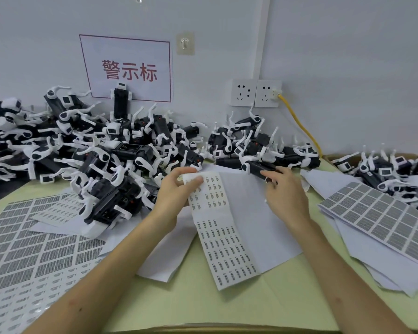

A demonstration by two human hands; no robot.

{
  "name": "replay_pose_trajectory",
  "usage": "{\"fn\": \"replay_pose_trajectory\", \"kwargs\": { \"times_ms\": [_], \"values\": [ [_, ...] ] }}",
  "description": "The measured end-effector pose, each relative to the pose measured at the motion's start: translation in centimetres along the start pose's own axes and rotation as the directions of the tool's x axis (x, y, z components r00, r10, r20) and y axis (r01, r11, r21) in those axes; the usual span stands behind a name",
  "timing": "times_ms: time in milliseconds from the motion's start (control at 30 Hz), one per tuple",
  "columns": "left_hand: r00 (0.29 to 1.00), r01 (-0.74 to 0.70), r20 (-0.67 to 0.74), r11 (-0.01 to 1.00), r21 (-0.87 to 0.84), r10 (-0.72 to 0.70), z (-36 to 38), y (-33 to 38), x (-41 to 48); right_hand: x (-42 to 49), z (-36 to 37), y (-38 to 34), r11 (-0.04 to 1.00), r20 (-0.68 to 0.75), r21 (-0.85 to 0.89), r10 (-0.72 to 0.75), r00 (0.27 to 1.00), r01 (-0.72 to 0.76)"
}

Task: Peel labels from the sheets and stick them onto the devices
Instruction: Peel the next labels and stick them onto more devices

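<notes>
Mid-table, my left hand pinches the label sheet by its top edge, probably curling it so a label lifts. The right hand sits on a device just past the sheet, steadying it I guess. Can't tell if it's gripping.

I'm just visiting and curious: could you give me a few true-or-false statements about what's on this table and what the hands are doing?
1. The left hand pinches the top of a label sheet. True.
2. The right hand holds scissors. False: it touches a black device.
3. A yellow cable is plugged into a wall socket. True.
4. The wall sign has blue characters. False: they are red.
</notes>
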State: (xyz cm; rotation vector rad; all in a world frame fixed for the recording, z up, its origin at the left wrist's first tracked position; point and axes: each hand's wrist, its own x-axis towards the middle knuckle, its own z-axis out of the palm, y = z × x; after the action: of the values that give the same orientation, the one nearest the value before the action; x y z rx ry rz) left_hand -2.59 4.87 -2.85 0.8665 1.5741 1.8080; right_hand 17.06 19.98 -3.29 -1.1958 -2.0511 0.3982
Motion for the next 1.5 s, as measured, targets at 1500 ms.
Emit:
{"fn": "replay_pose_trajectory", "kwargs": {
  "times_ms": [1500],
  "values": [
    [0.931,0.010,0.364,1.000,-0.021,-0.002,0.2,-0.1,-0.8,-3.9,2.3,-4.2,0.776,-0.162,0.459,-0.404,0.900,0.432]
  ]
}}
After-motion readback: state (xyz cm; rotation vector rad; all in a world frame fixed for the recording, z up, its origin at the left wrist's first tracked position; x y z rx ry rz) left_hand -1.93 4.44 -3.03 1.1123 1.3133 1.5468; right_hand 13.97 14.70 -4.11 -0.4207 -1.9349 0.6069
